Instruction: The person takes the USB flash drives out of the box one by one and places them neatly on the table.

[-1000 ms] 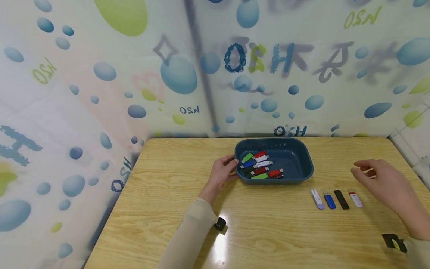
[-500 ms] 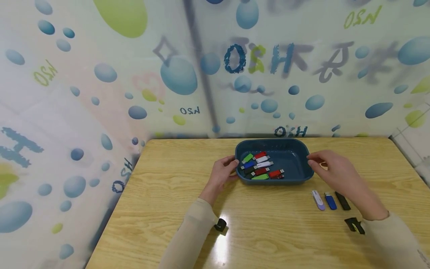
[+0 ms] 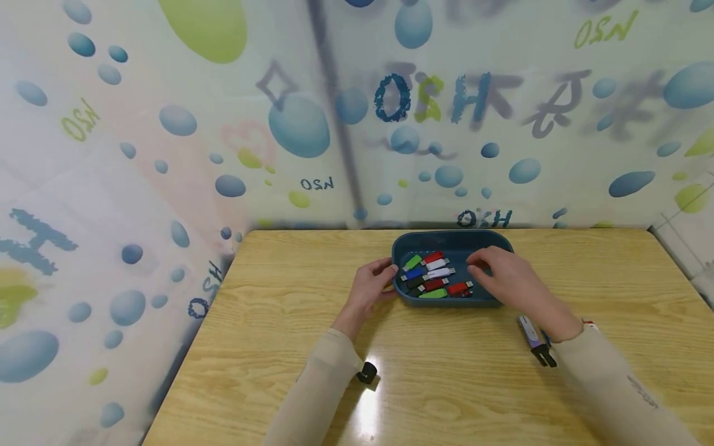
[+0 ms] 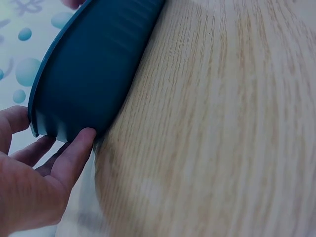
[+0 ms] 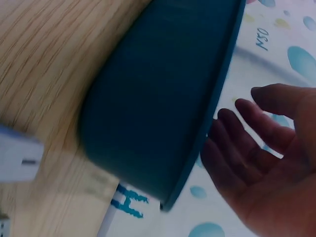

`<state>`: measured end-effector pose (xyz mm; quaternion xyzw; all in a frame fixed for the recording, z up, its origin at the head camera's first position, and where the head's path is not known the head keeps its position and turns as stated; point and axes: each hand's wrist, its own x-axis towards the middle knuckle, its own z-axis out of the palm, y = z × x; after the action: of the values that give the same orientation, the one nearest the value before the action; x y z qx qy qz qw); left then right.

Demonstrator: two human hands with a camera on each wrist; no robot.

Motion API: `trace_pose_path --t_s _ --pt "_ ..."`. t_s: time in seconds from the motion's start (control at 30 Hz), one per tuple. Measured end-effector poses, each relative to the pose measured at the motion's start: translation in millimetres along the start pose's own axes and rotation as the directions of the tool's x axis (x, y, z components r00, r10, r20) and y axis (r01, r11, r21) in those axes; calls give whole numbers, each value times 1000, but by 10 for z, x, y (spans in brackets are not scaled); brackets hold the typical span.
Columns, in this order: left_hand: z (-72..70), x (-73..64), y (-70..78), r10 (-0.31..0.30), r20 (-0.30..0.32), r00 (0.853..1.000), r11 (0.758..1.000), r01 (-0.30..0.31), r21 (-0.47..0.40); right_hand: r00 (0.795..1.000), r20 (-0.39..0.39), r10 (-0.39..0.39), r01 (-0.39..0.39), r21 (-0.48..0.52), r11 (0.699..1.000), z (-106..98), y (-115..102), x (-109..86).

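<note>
A dark blue plastic tray [image 3: 452, 301] stands at the table's back, with several USB sticks [image 3: 439, 273] in red, green, white, blue and black heaped in its left half. My left hand [image 3: 369, 284] grips the tray's left end, thumb at the rim and fingers against the outer wall, as the left wrist view also shows. Over the tray's right half hovers my right hand [image 3: 510, 279], fingers loosely bent with nothing between them. In the right wrist view, that hand [image 5: 261, 158] appears beyond the tray's rim [image 5: 212, 118].
Right of the tray, a white and purple USB stick [image 3: 528, 330] lies on the wooden table [image 3: 268, 328]. Others beside it are mostly hidden under my right forearm; one red and white end [image 3: 590, 324] shows. A patterned wall [image 3: 357, 161] rises directly behind the table.
My right hand has moved left from beyond the row of USB sticks, past the tray's right rim, to above its inside. The left hand keeps its hold on the tray.
</note>
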<state>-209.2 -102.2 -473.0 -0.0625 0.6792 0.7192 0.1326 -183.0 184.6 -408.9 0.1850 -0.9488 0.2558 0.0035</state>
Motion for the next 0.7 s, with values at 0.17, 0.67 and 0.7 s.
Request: trace_pose_path --t_s 0.17,0.67,0.7 --pt "-1 -3 -2 4 2 1000 1000 -4 -3 999 53 6 -5 -21 1000 68 -16 101" --pt "9 -14 24 -3 -2 1000 1000 3 8 909 385 -161 150 57 987 102 155 441" --pt "8 -14 24 -3 -2 1000 1000 3 9 900 406 -157 143 63 988 105 157 458"
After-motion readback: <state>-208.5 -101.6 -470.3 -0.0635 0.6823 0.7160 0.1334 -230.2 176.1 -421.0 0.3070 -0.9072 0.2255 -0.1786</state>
